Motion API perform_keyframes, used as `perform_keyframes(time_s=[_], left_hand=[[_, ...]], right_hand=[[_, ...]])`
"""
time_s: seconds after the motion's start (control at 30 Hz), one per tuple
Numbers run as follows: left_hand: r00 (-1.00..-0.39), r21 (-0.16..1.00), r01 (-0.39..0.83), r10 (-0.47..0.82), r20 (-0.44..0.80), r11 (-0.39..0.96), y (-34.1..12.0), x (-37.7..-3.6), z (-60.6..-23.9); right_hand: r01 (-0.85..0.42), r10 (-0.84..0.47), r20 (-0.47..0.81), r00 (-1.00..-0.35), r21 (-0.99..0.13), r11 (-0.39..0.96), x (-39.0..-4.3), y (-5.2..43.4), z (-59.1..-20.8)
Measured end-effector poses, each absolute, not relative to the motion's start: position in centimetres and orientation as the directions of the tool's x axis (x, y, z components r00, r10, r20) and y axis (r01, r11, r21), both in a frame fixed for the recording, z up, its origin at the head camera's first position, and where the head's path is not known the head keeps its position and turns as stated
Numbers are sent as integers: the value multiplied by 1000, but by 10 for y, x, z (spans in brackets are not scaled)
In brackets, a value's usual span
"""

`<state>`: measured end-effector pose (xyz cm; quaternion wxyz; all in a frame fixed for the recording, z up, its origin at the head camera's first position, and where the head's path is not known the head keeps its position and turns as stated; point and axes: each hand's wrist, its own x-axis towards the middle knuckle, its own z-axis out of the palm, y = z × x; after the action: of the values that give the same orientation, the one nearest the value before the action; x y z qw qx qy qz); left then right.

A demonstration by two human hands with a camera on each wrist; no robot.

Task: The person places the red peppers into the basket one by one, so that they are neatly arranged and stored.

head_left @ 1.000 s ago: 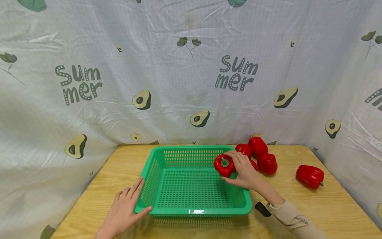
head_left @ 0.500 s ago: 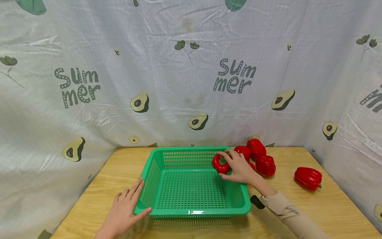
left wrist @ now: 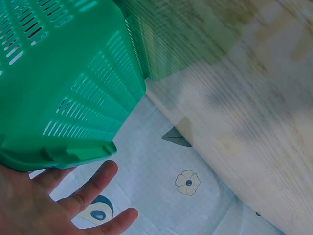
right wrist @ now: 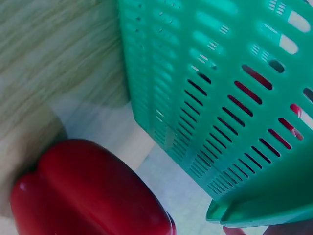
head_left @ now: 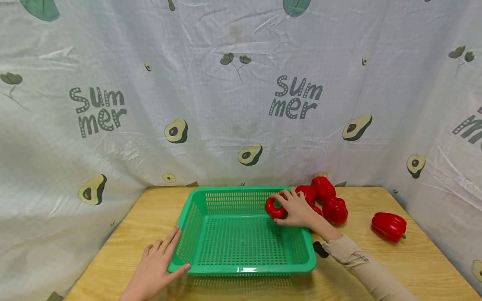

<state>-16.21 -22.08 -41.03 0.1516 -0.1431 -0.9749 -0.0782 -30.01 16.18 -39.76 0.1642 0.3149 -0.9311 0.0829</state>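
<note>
In the head view my right hand (head_left: 299, 212) grips a red bell pepper (head_left: 273, 209) inside the back right corner of the green plastic basket (head_left: 211, 269). Its fingers and thumb curl round the pepper, and they partly cover the green stem. My left hand (head_left: 154, 263) rests on the basket's front left corner, fingers straight along the left rim and thumb on the front rim. In the left wrist view, the spread fingers (left wrist: 93, 188) of that hand lie beside the basket wall (left wrist: 93, 93). The right wrist view shows the slotted right wall (right wrist: 195, 112), with red showing through some slots.
Several red bell peppers (head_left: 335, 210) cluster just right of the basket, one partly hidden behind my right hand. Another bell pepper (head_left: 389, 227) lies alone farther right on the wooden table (head_left: 376, 267). A printed cloth (head_left: 211, 104) hangs behind and at both sides.
My right hand has shifted slightly left with the bell pepper, and its fingers now cover more of the stem. The left hand stays on the basket corner. The head view tilts slightly.
</note>
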Motion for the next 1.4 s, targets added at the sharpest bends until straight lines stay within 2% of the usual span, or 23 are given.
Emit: perform_keyframes(time_s=[0.3, 0.53, 1.03, 1.4], left_hand=[[-920, 119, 292, 246, 305, 949, -221, -161, -411], [-919, 124, 295, 246, 307, 948, -221, -162, -411], [-924, 126, 290, 243, 297, 949, -220, -161, -411], [-926, 127, 290, 245, 288, 949, -220, -160, -409]], right_hand=[[-579, -565, 234, -791, 12, 815, -307, 158, -401], [-582, -573, 179, -800, 3, 813, -311, 156, -403], [-580, -582, 110, -806, 53, 813, -310, 153, -403], [-562, -574, 142, -807, 116, 819, -308, 151, -402]])
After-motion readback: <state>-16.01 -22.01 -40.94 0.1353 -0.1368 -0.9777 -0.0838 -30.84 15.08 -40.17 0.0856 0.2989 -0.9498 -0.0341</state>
